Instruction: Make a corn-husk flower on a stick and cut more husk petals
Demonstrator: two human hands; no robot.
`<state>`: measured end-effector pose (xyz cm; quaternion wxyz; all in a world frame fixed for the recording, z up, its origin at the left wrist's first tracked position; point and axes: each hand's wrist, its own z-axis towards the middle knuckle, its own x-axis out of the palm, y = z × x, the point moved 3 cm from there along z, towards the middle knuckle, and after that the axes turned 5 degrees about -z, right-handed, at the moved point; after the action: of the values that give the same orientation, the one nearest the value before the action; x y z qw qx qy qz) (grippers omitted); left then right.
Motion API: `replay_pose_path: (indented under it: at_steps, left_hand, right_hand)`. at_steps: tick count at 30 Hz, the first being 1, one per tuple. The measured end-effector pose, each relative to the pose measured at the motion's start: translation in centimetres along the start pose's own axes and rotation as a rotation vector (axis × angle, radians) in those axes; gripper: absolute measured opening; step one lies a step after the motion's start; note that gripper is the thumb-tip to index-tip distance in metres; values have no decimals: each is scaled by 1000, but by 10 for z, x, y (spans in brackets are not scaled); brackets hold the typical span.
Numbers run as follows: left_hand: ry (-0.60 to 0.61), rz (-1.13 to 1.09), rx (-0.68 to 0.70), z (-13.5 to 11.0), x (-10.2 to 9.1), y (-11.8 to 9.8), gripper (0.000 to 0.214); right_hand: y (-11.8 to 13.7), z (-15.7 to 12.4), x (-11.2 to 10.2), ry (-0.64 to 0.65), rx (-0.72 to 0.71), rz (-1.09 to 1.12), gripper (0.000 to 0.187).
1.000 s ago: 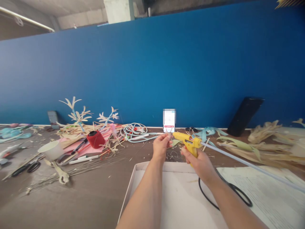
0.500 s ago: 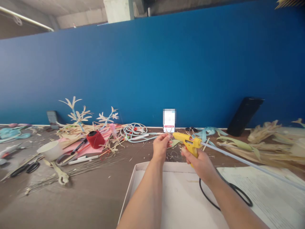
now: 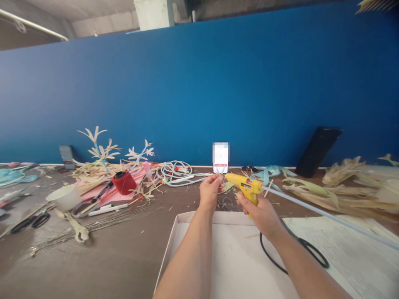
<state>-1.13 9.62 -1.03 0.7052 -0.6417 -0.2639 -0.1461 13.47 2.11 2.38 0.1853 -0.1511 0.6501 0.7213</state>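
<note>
Gripping a yellow glue gun (image 3: 245, 185) in the right hand (image 3: 262, 211), fingers curled tight round the handle, nozzle pointing left. Pinching a thin pale sliver (image 3: 220, 176) between thumb and fingertips of the left hand (image 3: 210, 191), right at the nozzle tip, remaining fingers folded in. Holding both in the air just beyond the far rim of a shallow white box (image 3: 174, 232) lying open on the brown table (image 3: 109, 257).

Looking into the box and finding a single pale scrap (image 3: 251, 236) on its floor, forearms covering the rest. Trailing a long pale glue stick (image 3: 311, 209) from the back of the gun out to the right, and a black cord (image 3: 296, 249) looping down beside the box onto a printed sheet (image 3: 352, 253).

Noting a white cup (image 3: 64, 197) well to the left, tipped away, contents impossible to tell. Noting a red roll (image 3: 124, 182) with a dark opening just behind it, black-handled scissors (image 3: 28, 221) farther left, dried husks (image 3: 343, 191) heaped on the right, and a phone (image 3: 220, 158) propped against the blue wall (image 3: 218, 91) straight behind the hands.
</note>
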Motion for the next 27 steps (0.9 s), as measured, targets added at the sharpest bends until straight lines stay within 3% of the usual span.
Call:
replay_pose_path:
  at_steps: [27]
  left_hand:
    - [11, 3, 9, 0, 0, 1, 28]
  right_hand:
    - [-1, 0, 0, -13, 0, -7, 35]
